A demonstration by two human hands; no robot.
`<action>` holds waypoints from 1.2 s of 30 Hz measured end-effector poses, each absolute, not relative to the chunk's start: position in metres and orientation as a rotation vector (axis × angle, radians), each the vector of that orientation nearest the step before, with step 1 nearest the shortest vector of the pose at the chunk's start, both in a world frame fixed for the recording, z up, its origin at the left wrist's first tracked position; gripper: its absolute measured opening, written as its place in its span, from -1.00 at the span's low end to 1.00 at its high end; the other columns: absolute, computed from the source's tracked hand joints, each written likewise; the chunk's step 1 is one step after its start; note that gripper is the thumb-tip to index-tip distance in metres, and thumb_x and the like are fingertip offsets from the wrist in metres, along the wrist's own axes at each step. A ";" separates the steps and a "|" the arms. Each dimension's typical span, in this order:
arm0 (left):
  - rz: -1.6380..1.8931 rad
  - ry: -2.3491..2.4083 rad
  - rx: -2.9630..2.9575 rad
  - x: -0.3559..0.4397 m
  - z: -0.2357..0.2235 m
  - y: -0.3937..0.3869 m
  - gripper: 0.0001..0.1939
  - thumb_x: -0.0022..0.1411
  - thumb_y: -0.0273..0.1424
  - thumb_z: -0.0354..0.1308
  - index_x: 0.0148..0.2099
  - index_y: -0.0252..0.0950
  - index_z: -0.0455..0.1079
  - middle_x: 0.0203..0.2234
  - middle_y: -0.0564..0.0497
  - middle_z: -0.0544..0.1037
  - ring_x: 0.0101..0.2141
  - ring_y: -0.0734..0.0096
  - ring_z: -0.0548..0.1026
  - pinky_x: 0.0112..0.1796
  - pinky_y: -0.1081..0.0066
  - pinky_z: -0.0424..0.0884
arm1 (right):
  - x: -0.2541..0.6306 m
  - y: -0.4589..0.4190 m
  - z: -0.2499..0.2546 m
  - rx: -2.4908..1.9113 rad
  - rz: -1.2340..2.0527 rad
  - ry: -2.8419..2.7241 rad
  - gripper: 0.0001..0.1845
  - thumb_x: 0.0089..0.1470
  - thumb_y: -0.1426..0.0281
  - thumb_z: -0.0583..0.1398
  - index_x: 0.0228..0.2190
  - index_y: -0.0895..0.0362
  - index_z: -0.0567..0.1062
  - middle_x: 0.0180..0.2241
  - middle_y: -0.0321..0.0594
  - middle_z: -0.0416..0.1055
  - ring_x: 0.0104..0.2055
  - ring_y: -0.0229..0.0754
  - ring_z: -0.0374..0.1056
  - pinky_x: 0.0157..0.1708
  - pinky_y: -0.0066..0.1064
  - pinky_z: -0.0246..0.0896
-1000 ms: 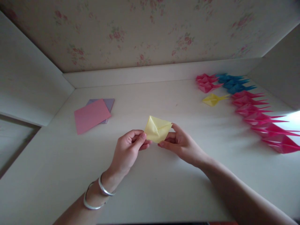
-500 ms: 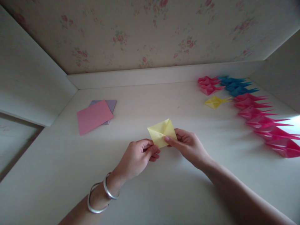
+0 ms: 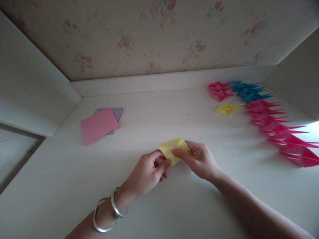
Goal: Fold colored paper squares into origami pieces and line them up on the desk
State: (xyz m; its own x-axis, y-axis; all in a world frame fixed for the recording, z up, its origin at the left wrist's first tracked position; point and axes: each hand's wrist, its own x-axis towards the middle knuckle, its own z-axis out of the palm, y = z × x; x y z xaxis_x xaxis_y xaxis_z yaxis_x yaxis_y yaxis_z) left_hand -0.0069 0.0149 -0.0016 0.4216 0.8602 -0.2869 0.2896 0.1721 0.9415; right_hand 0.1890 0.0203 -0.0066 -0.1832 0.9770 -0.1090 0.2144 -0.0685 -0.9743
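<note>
Between my two hands is a folded square of yellow origami paper, tilted with a corner pointing away from me. My left hand pinches its lower left edge between thumb and index finger. On the right side, my right hand grips it, thumb lying across the top face and fingers underneath. The paper's underside and the fingertips beneath are hidden. Beyond my right hand lies a yellow folded paper piece with thin points to the right.
Pink paper sheets overlap purple sheets at the left. Several dark pink folded pieces line the right side; blue ones and lighter pink ones sit at the back. A floral wall rises behind the white table.
The yellow paper has been turned in my hands and brought lower, nearer to me. My right thumb has moved from its near edge onto its top face. My left hand keeps its pinch.
</note>
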 end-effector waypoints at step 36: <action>1.012 0.859 1.851 -0.023 0.013 0.016 -0.84 0.29 -0.45 0.21 -0.11 -0.24 0.59 -0.38 0.00 0.66 -0.48 0.49 0.56 -0.43 0.52 0.49 | 0.203 0.017 0.010 -0.874 0.953 -1.631 -0.90 0.03 0.40 0.38 -0.33 0.03 0.68 -0.12 -0.12 0.56 -0.14 -0.12 0.53 -0.23 -0.41 0.47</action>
State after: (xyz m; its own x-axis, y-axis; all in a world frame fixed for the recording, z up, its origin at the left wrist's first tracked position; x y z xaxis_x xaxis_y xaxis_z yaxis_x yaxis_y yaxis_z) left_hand -0.0233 0.0160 0.0131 0.4397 0.8434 0.3088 0.1683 -0.4151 0.8941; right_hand 0.2032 0.0167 0.0103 -0.2260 0.8895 0.3973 0.0903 0.4252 -0.9006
